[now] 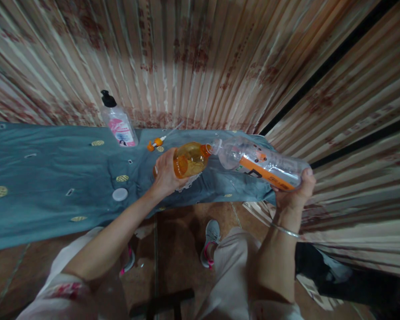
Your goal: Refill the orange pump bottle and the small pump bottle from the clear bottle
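Note:
My left hand (pixel 168 173) is wrapped round an orange see-through bottle (pixel 191 159), tilted with its open neck to the right. My right hand (pixel 296 189) grips the base end of a large clear plastic bottle (pixel 265 164) with an orange label. This clear bottle lies nearly level in the air, its mouth meeting the orange bottle's neck. Whether liquid passes between them cannot be made out. An orange pump head (pixel 157 142) with a thin tube rests on the blue cloth behind my left hand. A white round lid (pixel 120 194) lies nearer me, to the left.
A clear pump bottle (pixel 122 129) with a pink label and black top stands at the back of the blue patterned cloth (pixel 53 178). Pleated curtains (pixel 186 66) hang behind and to the right. Below are the tiled floor, my legs and shoes, and a dark stool edge (pixel 163 302).

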Available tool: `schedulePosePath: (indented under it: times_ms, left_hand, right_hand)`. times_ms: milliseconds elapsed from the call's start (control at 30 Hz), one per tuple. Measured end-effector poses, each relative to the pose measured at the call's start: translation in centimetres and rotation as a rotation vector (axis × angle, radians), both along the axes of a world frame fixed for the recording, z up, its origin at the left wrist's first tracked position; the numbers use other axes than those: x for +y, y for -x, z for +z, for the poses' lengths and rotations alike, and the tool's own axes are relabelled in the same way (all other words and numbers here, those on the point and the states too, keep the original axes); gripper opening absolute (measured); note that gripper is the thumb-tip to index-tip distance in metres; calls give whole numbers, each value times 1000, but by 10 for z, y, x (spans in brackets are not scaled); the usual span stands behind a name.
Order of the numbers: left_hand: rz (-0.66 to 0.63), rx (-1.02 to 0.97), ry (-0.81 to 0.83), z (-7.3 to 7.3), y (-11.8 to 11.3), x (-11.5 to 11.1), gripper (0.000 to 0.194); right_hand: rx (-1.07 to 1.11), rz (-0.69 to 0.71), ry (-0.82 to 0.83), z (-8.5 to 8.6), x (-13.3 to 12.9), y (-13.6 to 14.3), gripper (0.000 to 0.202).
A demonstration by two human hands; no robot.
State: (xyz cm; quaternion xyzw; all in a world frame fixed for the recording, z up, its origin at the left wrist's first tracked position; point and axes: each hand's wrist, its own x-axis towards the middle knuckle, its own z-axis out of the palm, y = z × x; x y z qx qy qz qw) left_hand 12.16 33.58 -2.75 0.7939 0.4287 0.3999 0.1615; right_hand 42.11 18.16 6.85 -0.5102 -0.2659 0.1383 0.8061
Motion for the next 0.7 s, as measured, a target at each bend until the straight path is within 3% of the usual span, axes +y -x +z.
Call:
schedulePosePath:
  times_ms: [700]
  left_hand:
    - [2,-3,-47,-1,-1,0,103]
  right_hand:
    - [-1,-34,14,0,1,2,50]
